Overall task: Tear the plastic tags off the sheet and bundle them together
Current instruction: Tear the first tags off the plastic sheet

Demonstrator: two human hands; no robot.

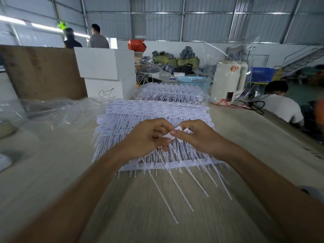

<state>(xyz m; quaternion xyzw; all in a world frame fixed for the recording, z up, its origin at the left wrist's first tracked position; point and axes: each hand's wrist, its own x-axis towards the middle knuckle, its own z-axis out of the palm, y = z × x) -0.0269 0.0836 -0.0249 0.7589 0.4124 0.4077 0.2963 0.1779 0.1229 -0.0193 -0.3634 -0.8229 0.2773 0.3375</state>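
2 hands (172,135) meet over the surface (52,172), pinching a small clutch of loose tags (169,135); about 5 thin tails hang from it, though blur makes that count unsure. 2 stacks of tag sheets lie there: the near stack (150,113) and the far stack (171,92). 2 white boxes (105,71) sit one on the other. 1 blue basket (193,81) stands behind. 3 other people are in view.
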